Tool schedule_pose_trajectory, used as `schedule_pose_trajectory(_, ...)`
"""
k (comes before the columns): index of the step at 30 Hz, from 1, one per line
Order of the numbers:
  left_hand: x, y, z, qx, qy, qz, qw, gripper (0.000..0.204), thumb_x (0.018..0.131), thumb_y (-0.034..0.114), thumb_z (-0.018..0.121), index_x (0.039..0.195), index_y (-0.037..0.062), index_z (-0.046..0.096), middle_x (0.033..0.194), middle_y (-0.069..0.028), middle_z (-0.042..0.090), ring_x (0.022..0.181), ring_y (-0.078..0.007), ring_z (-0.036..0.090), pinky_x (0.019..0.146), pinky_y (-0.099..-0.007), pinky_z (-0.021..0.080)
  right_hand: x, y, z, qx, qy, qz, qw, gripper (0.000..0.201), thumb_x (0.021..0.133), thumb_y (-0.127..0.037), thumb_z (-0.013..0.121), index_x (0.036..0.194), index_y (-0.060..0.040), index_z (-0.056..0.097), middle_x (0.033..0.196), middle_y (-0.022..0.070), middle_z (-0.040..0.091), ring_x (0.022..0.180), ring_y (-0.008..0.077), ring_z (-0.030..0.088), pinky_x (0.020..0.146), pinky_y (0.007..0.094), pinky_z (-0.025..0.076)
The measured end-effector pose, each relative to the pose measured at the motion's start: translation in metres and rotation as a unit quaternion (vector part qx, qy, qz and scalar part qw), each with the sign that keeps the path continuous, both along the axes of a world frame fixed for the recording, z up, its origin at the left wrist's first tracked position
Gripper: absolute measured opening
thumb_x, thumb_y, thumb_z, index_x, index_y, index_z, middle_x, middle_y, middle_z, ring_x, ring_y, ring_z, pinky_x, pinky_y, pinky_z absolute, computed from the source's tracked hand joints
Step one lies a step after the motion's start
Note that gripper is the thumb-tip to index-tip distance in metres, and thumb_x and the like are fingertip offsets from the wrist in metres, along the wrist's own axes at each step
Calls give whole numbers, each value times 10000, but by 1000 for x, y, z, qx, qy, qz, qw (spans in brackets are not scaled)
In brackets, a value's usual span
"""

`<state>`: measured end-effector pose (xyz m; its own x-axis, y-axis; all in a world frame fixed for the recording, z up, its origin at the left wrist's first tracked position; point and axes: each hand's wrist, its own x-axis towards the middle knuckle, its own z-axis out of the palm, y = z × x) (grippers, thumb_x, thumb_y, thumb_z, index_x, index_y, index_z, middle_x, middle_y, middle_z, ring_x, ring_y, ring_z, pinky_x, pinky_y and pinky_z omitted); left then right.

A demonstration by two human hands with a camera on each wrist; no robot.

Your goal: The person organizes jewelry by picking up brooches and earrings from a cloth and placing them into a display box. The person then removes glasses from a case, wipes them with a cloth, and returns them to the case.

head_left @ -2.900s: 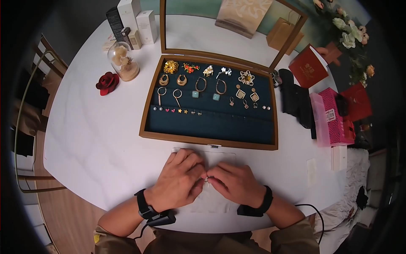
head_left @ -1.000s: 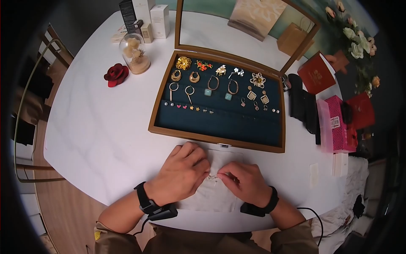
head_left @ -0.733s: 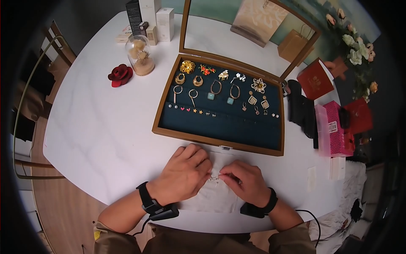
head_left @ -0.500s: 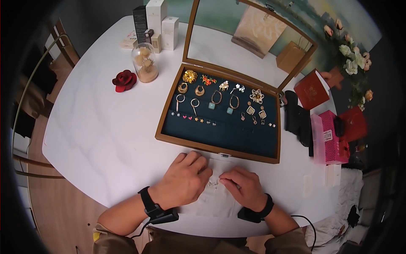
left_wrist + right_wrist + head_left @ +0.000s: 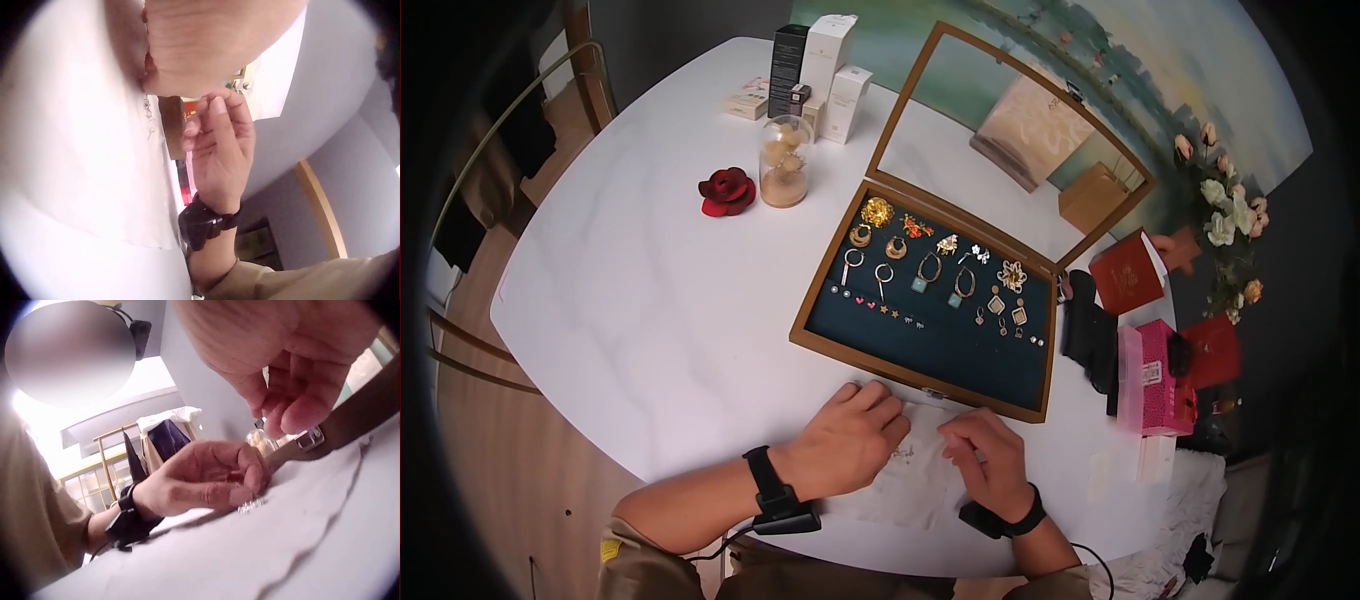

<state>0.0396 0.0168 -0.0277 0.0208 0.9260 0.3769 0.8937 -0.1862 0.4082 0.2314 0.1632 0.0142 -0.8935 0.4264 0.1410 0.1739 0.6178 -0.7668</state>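
Small silver jewellery pieces [image 5: 903,455] lie in a cluster on a pale cloth [image 5: 890,497] in front of the jewellery case. My left hand [image 5: 850,440] rests on the cloth's left side, its fingers loosely curled; the right wrist view shows that hand [image 5: 200,481] with the thumb tip beside the silver cluster [image 5: 251,506]. Raised just right of the cluster, my right hand [image 5: 988,462] has thumb and fingers together. A tiny metallic piece [image 5: 259,424] shows at its fingertips in the right wrist view; its shape is unclear.
The open wooden case [image 5: 920,387] holds rows of earrings and brooches on dark green fabric, its glass lid raised. A red flower [image 5: 727,191], glass dome [image 5: 784,175] and upright boxes [image 5: 825,60] stand back left. Black cases [image 5: 1090,345] and a pink box [image 5: 1155,375] are at the right.
My right hand has lifted off the silver cluster and moved a little right, while my left hand remains beside it. The head view has shifted, showing more of the wall and raised lid.
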Motion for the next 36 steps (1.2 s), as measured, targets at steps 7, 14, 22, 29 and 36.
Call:
schedule_pose_trajectory(7,1,-3,0,-7,12,-4,1000,187,780,110,658,959,63,678,1021,-63,597,1056,-273,531,875,-383,441,-23,27,38,81,18,-18,996,193,915,66,644,1075,-4,726,983,126,666,751,220,689,644,303,543)
schedule_pose_trajectory(14,-1,-7,7,-42,23,-9,999,189,783,103,650,965,66,687,1026,-62,598,1073,-266,529,896,-384,438,-63,61,41,182,25,43,982,178,916,71,646,1069,7,709,941,140,642,800,312,668,722,357,536)
schedule_pose_trajectory(22,-1,-9,4,-51,8,-16,999,232,796,87,641,1017,75,711,1006,-49,611,1075,-253,527,917,-373,429,-97,75,25,222,-11,69,973,109,916,23,658,1019,-10,672,933,164,652,856,384,669,741,420,538)
schedule_pose_trajectory(29,-2,-9,2,-52,-1,-19,998,226,816,88,629,1027,76,711,994,-42,623,1076,-245,529,921,-366,426,-104,78,19,192,-22,77,978,119,905,25,673,1016,-13,658,907,166,664,851,374,680,733,416,539)
schedule_pose_trajectory(36,-1,-7,5,-54,32,-7,998,215,836,118,617,1030,82,703,999,-45,625,1071,-244,527,930,-363,423,-105,79,18,175,-28,60,982,104,908,31,675,989,-9,625,879,151,642,821,334,679,711,394,526)
